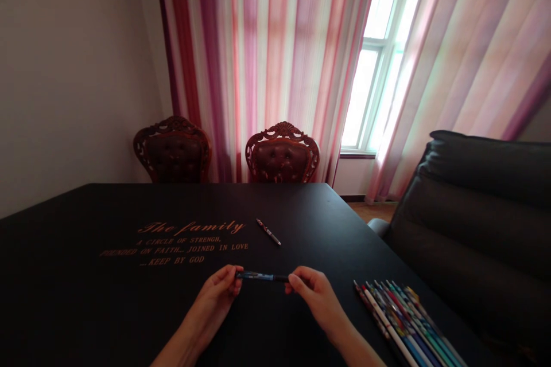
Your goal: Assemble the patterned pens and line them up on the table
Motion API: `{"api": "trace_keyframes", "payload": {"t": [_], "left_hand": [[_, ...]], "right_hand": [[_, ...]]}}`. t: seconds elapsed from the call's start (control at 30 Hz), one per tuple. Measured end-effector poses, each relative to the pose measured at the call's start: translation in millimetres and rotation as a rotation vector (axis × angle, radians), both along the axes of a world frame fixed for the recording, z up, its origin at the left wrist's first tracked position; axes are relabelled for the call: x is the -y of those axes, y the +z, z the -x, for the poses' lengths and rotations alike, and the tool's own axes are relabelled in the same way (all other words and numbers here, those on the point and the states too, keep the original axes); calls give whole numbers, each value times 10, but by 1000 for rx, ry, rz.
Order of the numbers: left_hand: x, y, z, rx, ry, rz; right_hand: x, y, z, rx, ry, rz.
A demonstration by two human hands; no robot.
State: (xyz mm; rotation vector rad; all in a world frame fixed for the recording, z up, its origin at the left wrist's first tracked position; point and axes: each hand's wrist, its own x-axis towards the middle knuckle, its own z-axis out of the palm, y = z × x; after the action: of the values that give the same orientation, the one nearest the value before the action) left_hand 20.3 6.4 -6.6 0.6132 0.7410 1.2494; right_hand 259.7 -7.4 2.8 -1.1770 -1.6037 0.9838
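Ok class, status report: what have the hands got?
Left hand and right hand pinching a blue pen by its ends. Second pen lies ahead; patterned pens fanned at right.

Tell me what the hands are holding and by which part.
A blue pen: the left hand pinches one end of its barrel, the right hand its black other end.

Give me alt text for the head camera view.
The left hand and right hand hold a blue pen by its ends above a black table with orange lettering. Another pen lies beyond them; colourful pens lie fanned at right.
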Motion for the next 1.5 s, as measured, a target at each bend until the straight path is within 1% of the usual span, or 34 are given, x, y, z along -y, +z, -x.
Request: {"api": "trace_keyframes", "payload": {"t": [0.1,0.17,0.3,0.43,0.5,0.57,0.63,0.73,0.8,0.87,0.93,1.1,1.27,1.37,1.43,1.5], "left_hand": [[-14,7,22,-42,46,15],[-13,16,28,-83,87,21],[17,44,10,-250,154,-4],[50,61,-17,-376,116,-98],[45,44,-20,-426,91,-144],[22,7,-14,-468,81,-168],[-10,-40,-5,-505,74,-179],[-46,-101,4,-558,57,-203],[-52,-124,1,-586,49,-222],[-45,-134,-8,-612,47,-242],[-34,-136,-16,-631,49,-263],[-29,-133,-23,-642,45,-280],[-24,-118,-31,-631,57,-262],[-10,-108,-52,-621,74,-265],[-4,-109,-69,-621,80,-283],[-2,-119,-85,-632,81,-312]], "right_hand": [[21,5,28,60,9,-20],[49,14,72,110,-25,-56],[130,93,180,271,-79,-131],[229,265,178,501,-149,-272],[302,335,88,608,-227,-321],[411,340,-67,686,-331,-308],[560,253,-271,734,-454,-275],[827,-13,-607,802,-614,-267],[992,-203,-801,864,-689,-265],[1115,-338,-935,947,-729,-274],[1185,-398,-999,1025,-752,-289],[1187,-390,-998,1145,-773,-328],[1177,-441,-1052,1197,-784,-370],[1142,-418,-1036,1188,-795,-407],[1062,-353,-940,1151,-740,-426],[925,-276,-762,1105,-632,-425]]}}
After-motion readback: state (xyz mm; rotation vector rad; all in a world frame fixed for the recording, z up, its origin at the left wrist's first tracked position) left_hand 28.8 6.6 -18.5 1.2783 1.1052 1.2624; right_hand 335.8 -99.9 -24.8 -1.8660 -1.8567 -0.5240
